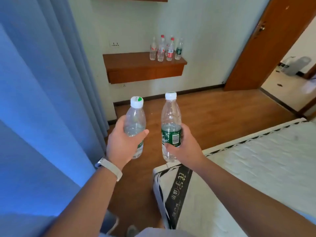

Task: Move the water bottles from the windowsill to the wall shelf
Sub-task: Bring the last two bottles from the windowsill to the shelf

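So the blue curtain (pixel 42 100) is filling the whole left side, the mattress (pixel 256 168) is taking up the lower right, and between them a strip of wood floor (pixel 213 117) is running straight ahead to the far wall. That strip is looking like the only walking lane, and the mattress corner is poking into it just below the hands, so that's the edge I'd be watching.

On the far wall the wall shelf (pixel 130 60) is sitting well ahead of the person. A cluster of bottles (pixel 166 48) is already standing on its right end, while the left half is looking bare, so there's room to park more there. An open door (pixel 266 40) is standing off to the right, well clear.

Looks like the carrying step to me: the left hand (pixel 121 142) is wrapping its fingers around the left bottle (pixel 135 120), and the right hand (pixel 183 147) is gripping the right bottle (pixel 171 127) at its green label. Both are being held upright, caps on, out in front over the floor, apart from each other.

Next move is probably walking up and setting both down upright on the bare left part without knocking the cluster.
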Available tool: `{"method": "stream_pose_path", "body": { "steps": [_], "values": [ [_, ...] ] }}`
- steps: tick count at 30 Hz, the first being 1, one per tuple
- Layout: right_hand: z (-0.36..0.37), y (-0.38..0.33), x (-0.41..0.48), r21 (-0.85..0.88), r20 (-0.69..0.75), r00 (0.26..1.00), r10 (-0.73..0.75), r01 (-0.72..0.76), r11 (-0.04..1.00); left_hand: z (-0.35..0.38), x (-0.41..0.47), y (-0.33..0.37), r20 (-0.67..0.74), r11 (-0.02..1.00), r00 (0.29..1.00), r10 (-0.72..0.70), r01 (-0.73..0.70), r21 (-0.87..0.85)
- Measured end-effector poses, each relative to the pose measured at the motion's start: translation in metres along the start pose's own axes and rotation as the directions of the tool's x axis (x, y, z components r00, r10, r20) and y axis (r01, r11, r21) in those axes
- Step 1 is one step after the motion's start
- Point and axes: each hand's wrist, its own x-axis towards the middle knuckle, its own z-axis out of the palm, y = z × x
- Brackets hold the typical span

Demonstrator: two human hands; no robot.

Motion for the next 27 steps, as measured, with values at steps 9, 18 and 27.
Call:
{"method": "stream_pose_path", "body": {
  "steps": [9, 18, 27],
  "values": [
    [0.060, -0.032, 0.102, 0.058, 0.017, 0.999, -0.040, 0.039, 0.998, -0.041, 0.095, -0.030, -0.057, 0.998, 0.997, -0.060, 0.058, -0.027],
    [0.094, -0.023, 0.210, 0.107, 0.024, 1.000, -0.006, 0.004, 0.994, -0.029, 0.199, -0.043, -0.077, 0.997, 0.994, -0.081, 0.081, -0.007],
    [0.112, -0.020, 0.376, 0.217, 0.075, 0.997, -0.014, -0.002, 0.976, 0.005, 0.347, -0.043, -0.045, 0.987, 0.996, -0.078, 0.084, 0.139]
  ]
}}
